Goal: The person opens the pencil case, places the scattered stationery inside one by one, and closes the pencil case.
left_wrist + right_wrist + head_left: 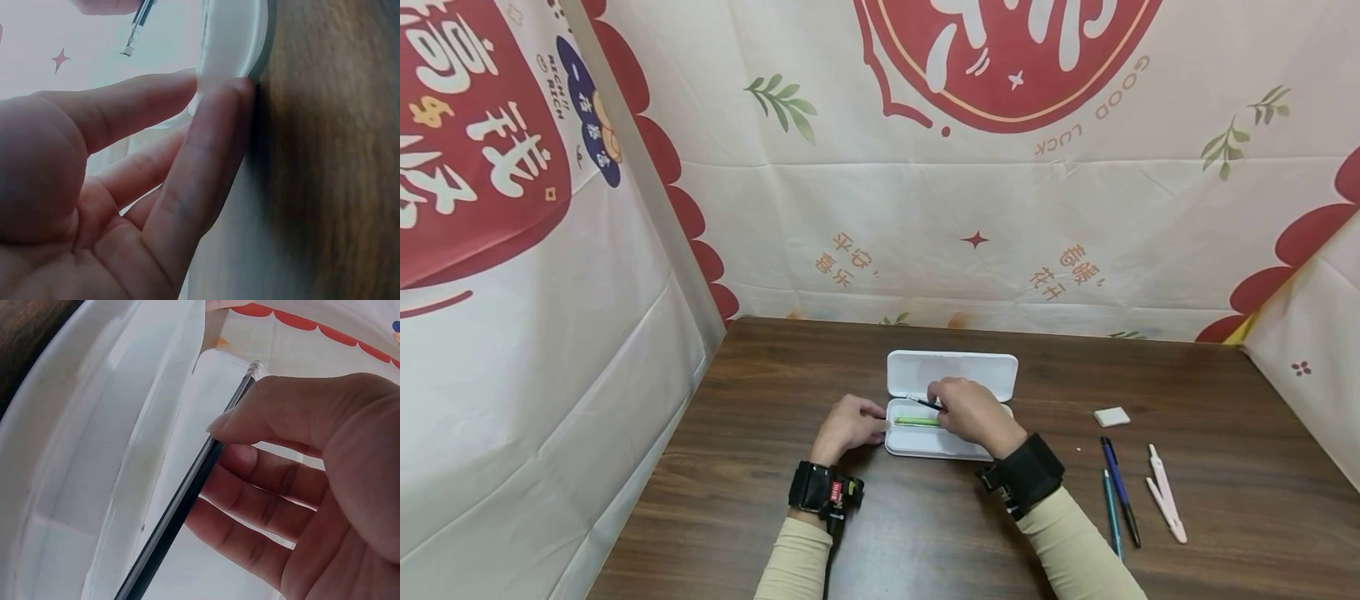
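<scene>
A white pencil case [934, 448] lies unfolded on the table, its lid [951, 372] tipped back. My left hand [850, 429] is at the case's left end; in the left wrist view its thumb and fingers [212, 137] pinch the rim. Over the case, my right hand [973, 412] holds a dark pencil [181, 500] with a metal ferrule end, between thumb and fingers. The pencil slants above the tray in the right wrist view. A slim green stick-shaped item [916, 422] lies inside the case, its right part hidden by the right hand.
To the right lie a white eraser [1112, 416], a blue pen [1120, 492], a teal pencil [1112, 514] and a white compass [1165, 496]. Printed cloth [925, 242] hangs behind the brown table [760, 375] and along its sides.
</scene>
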### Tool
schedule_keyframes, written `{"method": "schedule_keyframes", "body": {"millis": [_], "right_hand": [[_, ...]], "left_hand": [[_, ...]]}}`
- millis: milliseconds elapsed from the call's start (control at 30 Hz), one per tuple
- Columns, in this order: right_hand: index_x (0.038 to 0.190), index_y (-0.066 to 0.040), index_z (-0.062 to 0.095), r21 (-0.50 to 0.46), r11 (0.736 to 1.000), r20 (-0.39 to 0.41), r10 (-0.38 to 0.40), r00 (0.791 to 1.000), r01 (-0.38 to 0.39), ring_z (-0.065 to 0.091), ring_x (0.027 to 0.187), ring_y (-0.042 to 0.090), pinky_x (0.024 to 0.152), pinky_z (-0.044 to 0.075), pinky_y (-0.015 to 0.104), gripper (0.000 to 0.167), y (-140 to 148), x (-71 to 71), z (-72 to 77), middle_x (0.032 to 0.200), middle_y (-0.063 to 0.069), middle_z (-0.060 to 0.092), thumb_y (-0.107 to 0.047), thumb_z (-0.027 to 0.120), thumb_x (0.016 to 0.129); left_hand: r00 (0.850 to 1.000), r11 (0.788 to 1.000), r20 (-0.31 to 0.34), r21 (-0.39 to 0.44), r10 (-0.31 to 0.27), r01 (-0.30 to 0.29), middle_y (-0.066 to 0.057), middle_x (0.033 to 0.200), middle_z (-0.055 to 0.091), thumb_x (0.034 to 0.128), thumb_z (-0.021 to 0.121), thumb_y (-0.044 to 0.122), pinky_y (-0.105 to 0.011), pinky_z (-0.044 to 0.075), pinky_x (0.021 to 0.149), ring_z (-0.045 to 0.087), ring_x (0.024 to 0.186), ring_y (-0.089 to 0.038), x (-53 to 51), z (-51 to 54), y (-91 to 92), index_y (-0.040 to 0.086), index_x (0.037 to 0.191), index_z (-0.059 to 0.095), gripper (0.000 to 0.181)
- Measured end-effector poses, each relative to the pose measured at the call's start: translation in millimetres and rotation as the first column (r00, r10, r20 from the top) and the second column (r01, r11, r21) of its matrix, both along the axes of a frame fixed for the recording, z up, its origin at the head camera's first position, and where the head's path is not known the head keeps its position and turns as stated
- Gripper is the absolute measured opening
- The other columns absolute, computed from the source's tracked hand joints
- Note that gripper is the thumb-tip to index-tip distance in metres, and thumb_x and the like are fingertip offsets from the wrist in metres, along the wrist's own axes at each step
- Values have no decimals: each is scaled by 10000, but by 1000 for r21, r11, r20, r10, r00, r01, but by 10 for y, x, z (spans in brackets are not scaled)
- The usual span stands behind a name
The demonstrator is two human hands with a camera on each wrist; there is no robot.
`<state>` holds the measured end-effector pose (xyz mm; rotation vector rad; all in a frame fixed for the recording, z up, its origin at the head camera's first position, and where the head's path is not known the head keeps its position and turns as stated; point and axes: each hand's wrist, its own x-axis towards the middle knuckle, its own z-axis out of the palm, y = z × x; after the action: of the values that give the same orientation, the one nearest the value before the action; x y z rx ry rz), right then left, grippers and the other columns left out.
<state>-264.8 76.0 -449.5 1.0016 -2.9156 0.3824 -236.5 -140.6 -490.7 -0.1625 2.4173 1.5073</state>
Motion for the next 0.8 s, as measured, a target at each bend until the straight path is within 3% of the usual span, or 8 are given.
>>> {"method": "schedule_keyframes", "body": {"millis": [800], "right_hand": [[918, -107, 677, 73, 997, 28, 32, 999, -34, 523, 705, 151, 636, 462, 330, 178, -63, -63, -90, 826, 17, 631, 3, 746, 796]], "left_hand": [[1000, 1000, -9, -5, -15, 14, -105, 971, 690, 910, 711, 109, -295, 595, 701, 699, 761, -153, 18, 21, -11, 9, 1086, 728, 203]]}}
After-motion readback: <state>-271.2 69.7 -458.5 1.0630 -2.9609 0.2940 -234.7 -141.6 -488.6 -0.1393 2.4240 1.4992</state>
